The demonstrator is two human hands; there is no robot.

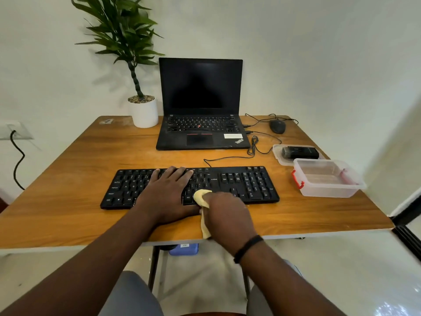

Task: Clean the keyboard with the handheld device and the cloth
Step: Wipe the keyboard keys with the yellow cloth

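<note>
My right hand [224, 208] is bunched round the yellow cloth [201, 197], fingers curled on it, pressing the wad onto the bottom key row approx. mid-keyboard; a tail of cloth hangs back past the desk edge by my wrist. Left hand [169, 188] lies flat, fingers straight and spread, palm down on the keyboard [250, 183], pinning it w/ fingertips up near the function row.

Keyboard sits near the front of the wooden desk [68, 179], its cable running back toward the laptop [200, 124].

The handheld device [299, 152], black w/ a brush end, lies on a clear lid [276, 153] at the right, well apart from both hands, just behind the open plastic box [328, 179] w/ red clips.

Progress, as I judge it: device is parked, so the brush step looks done or at least not in hand, and I'm in the wipe stage. Can't tell which keys are already wiped; no dust visible either way. Likely left: numpad side, the part under my left hand, then putting things away.
</note>
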